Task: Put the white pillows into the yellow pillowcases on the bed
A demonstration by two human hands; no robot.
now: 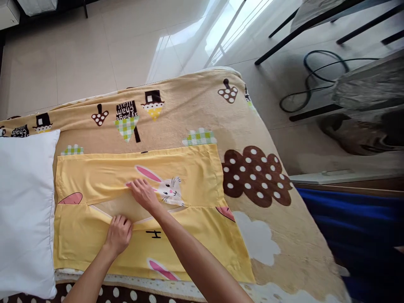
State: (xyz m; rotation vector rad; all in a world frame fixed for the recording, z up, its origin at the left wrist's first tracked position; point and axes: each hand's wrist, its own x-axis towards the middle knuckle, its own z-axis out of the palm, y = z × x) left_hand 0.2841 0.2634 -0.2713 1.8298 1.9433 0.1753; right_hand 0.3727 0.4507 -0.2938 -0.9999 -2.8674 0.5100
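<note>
A yellow pillowcase (94,244) printed with rabbits lies flat in front of me, its middle opening spread apart so the pale inside shows. My left hand (119,233) grips the lower edge of that opening, fingers curled over it. Just above and to the right, my right hand (143,193) is closed on the upper edge, beside the printed rabbit face. A plump white pillow (25,210) lies along the left side of the pillowcase, partly cut off by the view.
A patterned beige blanket (189,101) covers the bed under the pillowcase. Past its far edge is a shiny tiled floor (85,50). Dark metal legs (280,44) and a coiled cable (307,90) are at the upper right; blue fabric (341,227) hangs at the right.
</note>
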